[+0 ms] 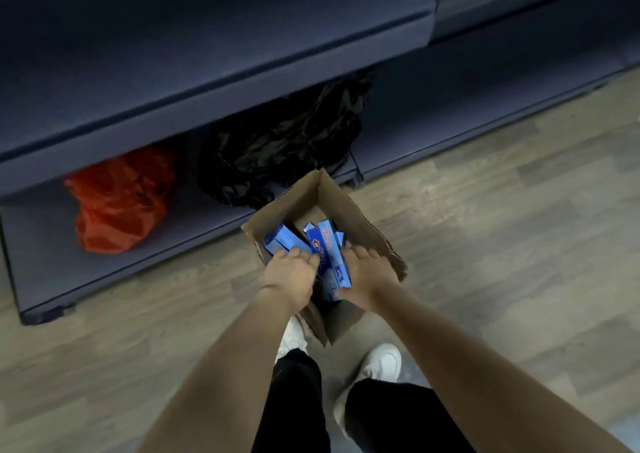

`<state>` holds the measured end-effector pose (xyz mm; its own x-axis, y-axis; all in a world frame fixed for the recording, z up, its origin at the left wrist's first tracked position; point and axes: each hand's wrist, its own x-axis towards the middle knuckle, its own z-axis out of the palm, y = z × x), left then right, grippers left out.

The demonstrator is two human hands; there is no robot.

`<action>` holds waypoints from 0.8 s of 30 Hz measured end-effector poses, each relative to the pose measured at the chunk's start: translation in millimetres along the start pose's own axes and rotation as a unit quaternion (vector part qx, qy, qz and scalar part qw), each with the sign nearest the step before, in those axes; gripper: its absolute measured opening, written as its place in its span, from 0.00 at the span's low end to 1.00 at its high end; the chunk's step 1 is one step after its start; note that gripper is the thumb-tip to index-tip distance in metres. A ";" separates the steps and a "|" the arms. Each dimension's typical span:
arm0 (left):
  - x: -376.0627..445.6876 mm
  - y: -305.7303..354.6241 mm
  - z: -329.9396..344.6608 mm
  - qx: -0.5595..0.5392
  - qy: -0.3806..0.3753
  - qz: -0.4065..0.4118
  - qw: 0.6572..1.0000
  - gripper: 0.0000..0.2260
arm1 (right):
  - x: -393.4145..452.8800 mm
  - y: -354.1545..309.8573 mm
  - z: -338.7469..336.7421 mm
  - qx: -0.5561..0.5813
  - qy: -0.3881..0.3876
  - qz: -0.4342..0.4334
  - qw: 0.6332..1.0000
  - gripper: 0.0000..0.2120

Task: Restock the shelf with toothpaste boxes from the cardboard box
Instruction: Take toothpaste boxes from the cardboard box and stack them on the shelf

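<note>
An open cardboard box (360,217) stands on the floor in front of my feet, with several blue toothpaste boxes inside. My left hand (289,279) reaches into it, fingers curled over a blue toothpaste box (282,239) at the box's left side. My right hand (369,276) grips a tilted blue toothpaste box (327,256) along its right edge. The dark blue shelf (207,99) runs above and behind the cardboard box. The fingertips of both hands are hidden inside the box.
On the bottom shelf board (45,258) lie an orange plastic bag (117,203) at the left and a black plastic bag (284,144) just behind the cardboard box. Wood-look flooring (502,244) spreads to the right. My white shoes (382,360) stand below the box.
</note>
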<state>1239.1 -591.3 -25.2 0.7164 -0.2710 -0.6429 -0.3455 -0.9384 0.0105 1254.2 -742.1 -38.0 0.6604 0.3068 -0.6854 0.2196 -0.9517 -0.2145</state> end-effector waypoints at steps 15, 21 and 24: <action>175.4 1.3 102.0 0.203 -0.169 0.153 0.952 0.20 | 164.7 35.6 115.7 0.249 -0.142 0.215 0.933 0.43; 182.4 0.1 110.0 0.213 -0.139 0.164 0.953 0.22 | 183.1 35.9 141.8 0.313 -0.084 0.236 0.916 0.30; 181.8 2.0 109.4 0.229 -0.122 0.179 0.949 0.23 | 185.1 34.9 145.9 0.333 -0.042 0.257 0.906 0.23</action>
<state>1302.4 -619.0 -225.8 0.3602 -0.4447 -0.8201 -0.8082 -0.5878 -0.0363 1279.3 -719.8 -273.9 0.4892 -0.1547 -0.8583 -0.6022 -0.7718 -0.2041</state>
